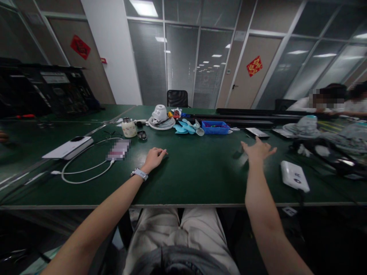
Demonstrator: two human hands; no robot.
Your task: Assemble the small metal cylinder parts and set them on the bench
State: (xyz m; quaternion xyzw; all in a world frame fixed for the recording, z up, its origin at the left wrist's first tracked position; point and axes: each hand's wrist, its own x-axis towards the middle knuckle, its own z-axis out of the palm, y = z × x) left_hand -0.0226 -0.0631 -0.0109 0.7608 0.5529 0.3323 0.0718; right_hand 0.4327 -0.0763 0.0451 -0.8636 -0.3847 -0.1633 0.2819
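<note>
My left hand (pixel 155 157) rests on the green table, its fingers loosely curled together with nothing visible in them; a watch (pixel 140 173) is on that wrist. My right hand (pixel 258 149) is held over the table at the right, fingers spread and holding nothing. Just beyond its fingertips lies a flat, pale-faced rectangular object (pixel 257 132). Further in, between the hands, light blue fan blades (pixel 186 126) lie beside a blue tray (pixel 215 127) of small parts. A white fan motor housing (pixel 159 114) sits on a round white fan grille (pixel 162 124).
At left are a white box (pixel 69 148), a phone (pixel 119 149) with a white cable, and a patterned jar (pixel 129 128) next to a dark lid (pixel 142 135). A white power bank (pixel 294 175) lies at right, near black straps. Other people (pixel 329 97) sit at the far right.
</note>
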